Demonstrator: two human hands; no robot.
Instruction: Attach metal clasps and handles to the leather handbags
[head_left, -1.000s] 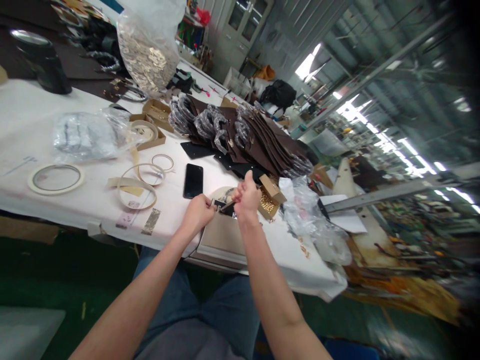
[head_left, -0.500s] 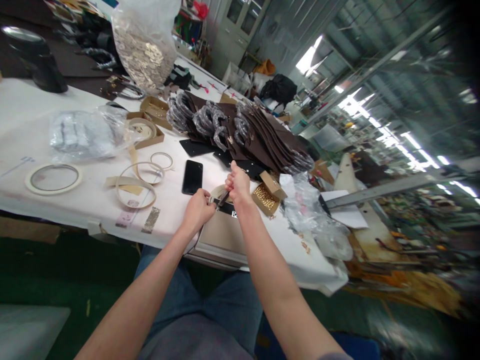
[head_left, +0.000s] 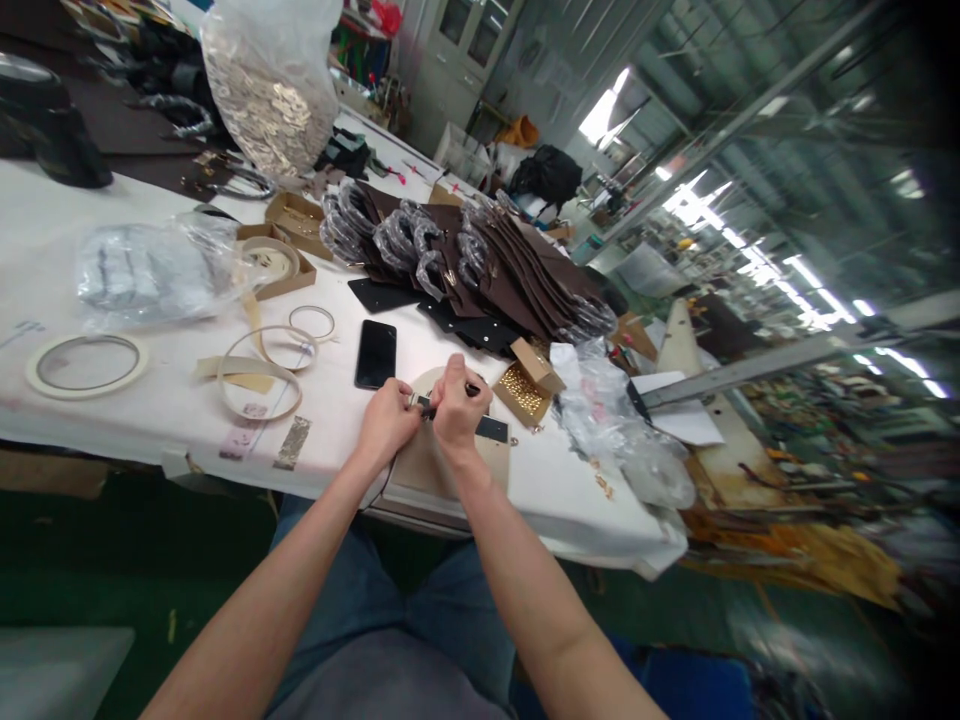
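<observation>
My left hand and my right hand meet over a tan flat piece at the near edge of the white table. The left fingers pinch the end of a small black strip lying across that piece. My right hand is closed round a thin dark tool whose tip points at the strip's left end. A small open cardboard box of gold bits sits just right of the hands. A black phone lies just beyond my left hand.
A stack of dark brown pieces with wrapped handles lies behind the hands. Tape rings and a clear bag lie at left, crumpled plastic at right. A big bag of metal parts stands at the back.
My right hand has come down and to the left, from raised above the box to pressed next to my left hand over the strip. The camera has shifted slightly.
</observation>
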